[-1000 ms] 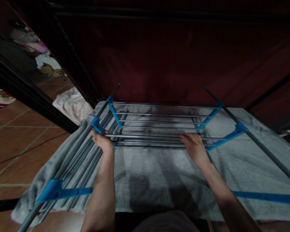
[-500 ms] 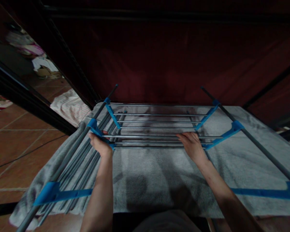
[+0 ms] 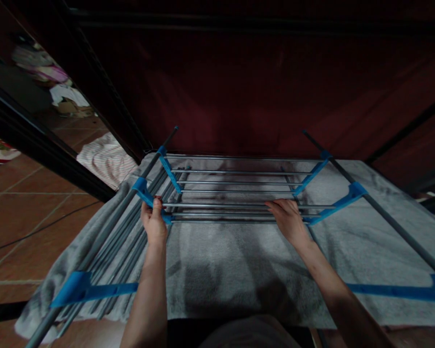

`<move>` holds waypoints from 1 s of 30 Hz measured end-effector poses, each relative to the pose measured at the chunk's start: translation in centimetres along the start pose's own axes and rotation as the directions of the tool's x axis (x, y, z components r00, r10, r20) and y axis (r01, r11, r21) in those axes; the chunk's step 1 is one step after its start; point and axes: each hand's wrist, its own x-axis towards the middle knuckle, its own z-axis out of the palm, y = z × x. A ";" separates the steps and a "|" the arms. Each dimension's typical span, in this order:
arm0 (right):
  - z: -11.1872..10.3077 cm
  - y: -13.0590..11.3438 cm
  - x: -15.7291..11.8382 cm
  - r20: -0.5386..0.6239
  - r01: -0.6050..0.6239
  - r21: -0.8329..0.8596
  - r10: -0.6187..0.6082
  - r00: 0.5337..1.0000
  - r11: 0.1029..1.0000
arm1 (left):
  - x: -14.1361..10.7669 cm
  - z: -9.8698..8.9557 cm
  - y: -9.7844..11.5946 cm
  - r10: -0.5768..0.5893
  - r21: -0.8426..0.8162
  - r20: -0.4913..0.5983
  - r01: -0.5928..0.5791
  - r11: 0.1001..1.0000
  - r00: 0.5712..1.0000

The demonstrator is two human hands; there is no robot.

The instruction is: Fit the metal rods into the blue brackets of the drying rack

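Observation:
A partly assembled rack of grey metal tubes and blue plastic brackets lies before me. My left hand (image 3: 153,222) is closed around the left end of a crosswise metal rod (image 3: 217,206), its thumb on top, where the rod meets a blue bracket (image 3: 142,190). Towards the right end of the same rod, my right hand (image 3: 287,217) has its fingers curled over the tube; their undersides are hidden. The right blue bracket (image 3: 342,200) holds the rod's other end. Several thinner rods run parallel, behind and below.
Several loose grey tubes (image 3: 125,241) lie on the grey blanket (image 3: 217,270) at left. Nearer brackets (image 3: 76,289) (image 3: 402,291) stick inward from the side tubes. A dark red panel (image 3: 239,96) rises behind. Tiled floor (image 3: 32,208) and a striped cloth (image 3: 107,159) are at left.
My left hand has shifted slightly right, from around the left bracket onto the rod's end, with the thumb now on top. My right hand has stayed in place.

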 end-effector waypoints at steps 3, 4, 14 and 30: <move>0.1 0.1 0.0 0.009 0.001 -0.002 -0.001 1.000 1.000 | 0.0 -0.2 -0.5 0.033 0.028 -0.003 -0.033 0.999 0.999; 0.1 0.1 0.0 0.010 0.003 -0.003 -0.003 1.000 1.000 | 0.0 -0.3 -0.6 0.035 0.021 0.010 -0.035 0.999 0.999; 0.1 0.2 0.0 -0.017 0.028 0.006 -0.028 0.999 1.000 | 0.4 -1.3 -0.4 -0.139 -0.440 0.110 0.173 0.881 0.984; -0.4 0.2 0.2 -0.012 0.040 -0.003 -0.040 0.999 0.999 | 0.8 -1.4 -0.7 -0.199 -0.564 0.128 0.237 0.791 0.972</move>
